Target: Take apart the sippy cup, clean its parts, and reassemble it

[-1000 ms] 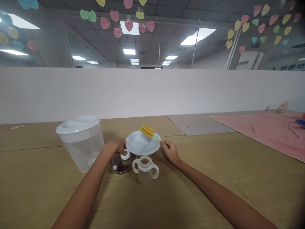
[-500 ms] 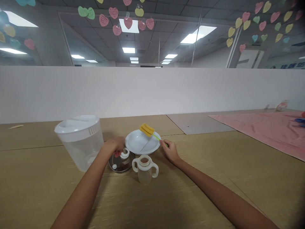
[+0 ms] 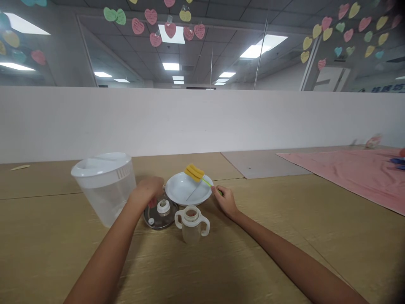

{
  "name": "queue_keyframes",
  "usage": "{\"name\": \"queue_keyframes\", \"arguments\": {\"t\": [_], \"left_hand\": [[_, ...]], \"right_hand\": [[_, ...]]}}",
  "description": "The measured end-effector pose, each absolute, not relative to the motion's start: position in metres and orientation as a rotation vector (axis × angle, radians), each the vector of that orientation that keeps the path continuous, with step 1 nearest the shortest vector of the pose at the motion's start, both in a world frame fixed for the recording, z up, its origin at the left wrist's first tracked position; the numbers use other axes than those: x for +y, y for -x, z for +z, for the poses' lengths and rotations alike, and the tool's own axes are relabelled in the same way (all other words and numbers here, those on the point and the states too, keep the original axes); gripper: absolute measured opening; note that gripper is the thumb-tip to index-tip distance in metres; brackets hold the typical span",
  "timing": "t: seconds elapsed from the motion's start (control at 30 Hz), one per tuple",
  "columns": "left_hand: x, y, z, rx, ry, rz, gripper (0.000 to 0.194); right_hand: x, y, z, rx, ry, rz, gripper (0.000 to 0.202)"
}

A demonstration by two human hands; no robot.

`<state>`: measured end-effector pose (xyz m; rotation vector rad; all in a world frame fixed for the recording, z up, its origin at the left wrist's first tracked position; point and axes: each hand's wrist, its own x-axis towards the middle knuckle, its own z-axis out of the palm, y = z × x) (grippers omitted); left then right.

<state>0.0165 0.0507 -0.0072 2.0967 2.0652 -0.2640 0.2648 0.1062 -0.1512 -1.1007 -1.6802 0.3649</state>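
My right hand (image 3: pixel 226 200) is closed round the green handle of a bottle brush (image 3: pixel 195 173). The brush's yellow sponge head rests over the far rim of a white bowl (image 3: pixel 179 192). Smeared by motion, my left hand (image 3: pixel 150 190) hangs over a round metal tray (image 3: pixel 167 223), its fingers largely hidden. On that tray lie a white ring-shaped bottle cap (image 3: pixel 163 207) and a small white piece with a thin straw (image 3: pixel 151 221). In front of the bowl stands an uncapped clear baby bottle (image 3: pixel 191 233) with two white handles.
A tall translucent plastic bucket (image 3: pixel 103 190) with a white rim stands left of my left forearm. A pink cloth (image 3: pixel 351 169) covers the table's far right, with a blue object (image 3: pixel 398 161) at its edge. Behind runs a white wall (image 3: pixel 202 122) under glass.
My left hand has shifted slightly left above the metal tray, uncovering more of the bottle cap. My right hand and the bottle brush stay almost still.
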Motion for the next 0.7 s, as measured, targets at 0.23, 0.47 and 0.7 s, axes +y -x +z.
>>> {"name": "queue_keyframes", "arguments": {"t": [0.23, 0.47, 0.7], "left_hand": [[-0.002, -0.059, 0.011, 1.562, -2.461, 0.054, 0.048], [-0.004, -0.071, -0.003, 1.404, -2.563, -0.2, 0.048], [-0.004, -0.058, 0.007, 1.385, -2.524, -0.028, 0.046]], "right_hand": [[0.107, -0.264, -0.152, -1.674, 1.089, 0.373, 0.043], [0.104, -0.263, -0.149, -1.675, 1.064, 0.37, 0.043], [0.106, -0.264, -0.151, -1.662, 1.053, 0.381, 0.043]]}}
